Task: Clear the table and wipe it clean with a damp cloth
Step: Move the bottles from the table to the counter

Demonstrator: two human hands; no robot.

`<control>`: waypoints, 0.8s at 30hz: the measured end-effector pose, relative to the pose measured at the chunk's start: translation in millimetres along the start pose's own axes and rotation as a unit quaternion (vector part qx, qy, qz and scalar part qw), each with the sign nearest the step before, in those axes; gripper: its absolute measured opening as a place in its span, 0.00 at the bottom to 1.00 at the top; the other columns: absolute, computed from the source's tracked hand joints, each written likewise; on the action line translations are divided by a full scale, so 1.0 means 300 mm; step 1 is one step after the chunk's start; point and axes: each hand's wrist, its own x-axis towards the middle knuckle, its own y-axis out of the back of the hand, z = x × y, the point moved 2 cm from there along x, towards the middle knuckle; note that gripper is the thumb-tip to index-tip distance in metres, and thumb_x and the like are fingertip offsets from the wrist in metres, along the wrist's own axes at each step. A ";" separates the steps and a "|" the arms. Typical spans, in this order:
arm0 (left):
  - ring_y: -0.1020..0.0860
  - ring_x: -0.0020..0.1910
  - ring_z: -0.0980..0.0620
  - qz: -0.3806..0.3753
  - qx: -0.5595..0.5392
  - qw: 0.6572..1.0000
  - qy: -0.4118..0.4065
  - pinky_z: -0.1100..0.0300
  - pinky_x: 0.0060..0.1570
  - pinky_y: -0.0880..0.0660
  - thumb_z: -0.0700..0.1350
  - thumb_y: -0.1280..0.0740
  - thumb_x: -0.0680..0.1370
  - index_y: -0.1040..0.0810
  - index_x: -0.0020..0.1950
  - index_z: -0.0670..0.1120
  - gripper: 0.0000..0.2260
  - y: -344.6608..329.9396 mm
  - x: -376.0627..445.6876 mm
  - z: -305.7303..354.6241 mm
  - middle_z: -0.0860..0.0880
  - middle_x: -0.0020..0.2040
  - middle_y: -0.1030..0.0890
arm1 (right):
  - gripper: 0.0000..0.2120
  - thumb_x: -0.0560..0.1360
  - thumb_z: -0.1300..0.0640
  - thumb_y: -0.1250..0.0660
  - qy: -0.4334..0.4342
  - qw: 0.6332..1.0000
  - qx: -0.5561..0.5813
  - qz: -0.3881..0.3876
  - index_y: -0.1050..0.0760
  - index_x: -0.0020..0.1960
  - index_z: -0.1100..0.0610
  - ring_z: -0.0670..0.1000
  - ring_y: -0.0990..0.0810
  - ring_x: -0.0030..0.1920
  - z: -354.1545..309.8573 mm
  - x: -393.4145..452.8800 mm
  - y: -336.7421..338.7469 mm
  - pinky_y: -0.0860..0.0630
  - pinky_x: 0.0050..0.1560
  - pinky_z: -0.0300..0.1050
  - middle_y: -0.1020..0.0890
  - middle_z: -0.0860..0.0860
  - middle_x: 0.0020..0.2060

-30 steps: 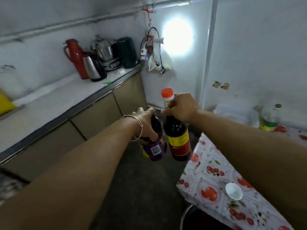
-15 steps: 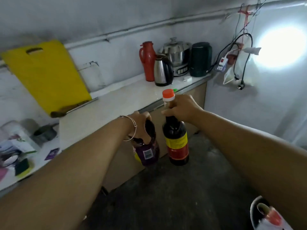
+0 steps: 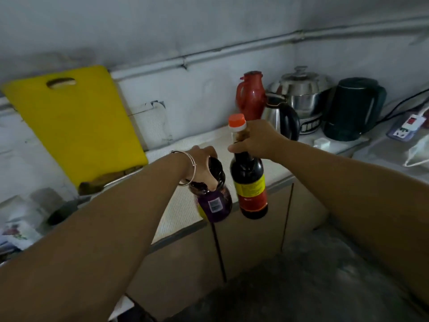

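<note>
My left hand (image 3: pixel 201 164) grips a short dark jar (image 3: pixel 214 201) with a purple label by its top, and the jar hangs tilted. My right hand (image 3: pixel 256 140) holds a tall dark sauce bottle (image 3: pixel 249 184) by the neck, just below its orange cap. The bottle carries a yellow and red label. Both are in the air over the front edge of the white kitchen counter (image 3: pixel 183 205). The table is out of view.
A yellow cutting board (image 3: pixel 76 122) leans on the wall at the left. A red thermos (image 3: pixel 250 94), steel kettle (image 3: pixel 282 117), steel cooker (image 3: pixel 304 94) and dark kettle (image 3: pixel 352 108) stand at the counter's back right. A power strip (image 3: pixel 408 126) lies further right.
The view has swung left from the table to face the counter. Both hands have carried the jar and bottle closer to the counter's edge.
</note>
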 end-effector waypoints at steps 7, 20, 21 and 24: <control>0.28 0.57 0.42 0.023 0.021 0.999 0.008 0.50 0.48 0.23 0.53 0.26 0.63 0.39 0.67 0.54 0.36 0.142 0.425 -0.219 0.47 0.61 0.34 | 0.15 0.67 0.59 0.26 0.002 1.000 0.004 0.023 0.23 0.47 0.68 0.57 0.19 0.50 0.039 0.469 -0.111 0.24 0.57 0.54 0.18 0.61 0.46; 0.31 0.60 0.40 -0.007 0.012 0.999 0.052 0.45 0.53 0.24 0.50 0.25 0.63 0.38 0.66 0.53 0.36 0.203 1.123 -0.359 0.45 0.61 0.35 | 0.14 0.69 0.61 0.27 0.011 1.000 0.023 -0.004 0.25 0.47 0.70 0.58 0.20 0.48 0.281 1.149 -0.222 0.26 0.48 0.46 0.19 0.63 0.46; 0.31 0.60 0.40 -0.010 0.008 0.998 0.058 0.45 0.53 0.24 0.50 0.25 0.62 0.38 0.66 0.53 0.36 0.206 1.172 -0.364 0.45 0.61 0.35 | 0.14 0.69 0.61 0.28 0.011 1.000 0.024 -0.012 0.24 0.48 0.70 0.57 0.21 0.47 0.299 1.197 -0.227 0.27 0.46 0.43 0.19 0.63 0.47; 0.31 0.61 0.40 -0.016 0.011 0.997 0.075 0.45 0.54 0.24 0.50 0.25 0.62 0.39 0.68 0.53 0.38 0.208 1.300 -0.378 0.45 0.62 0.35 | 0.13 0.69 0.60 0.27 0.018 0.999 0.032 -0.031 0.23 0.48 0.69 0.53 0.22 0.46 0.352 1.327 -0.246 0.27 0.51 0.43 0.18 0.62 0.47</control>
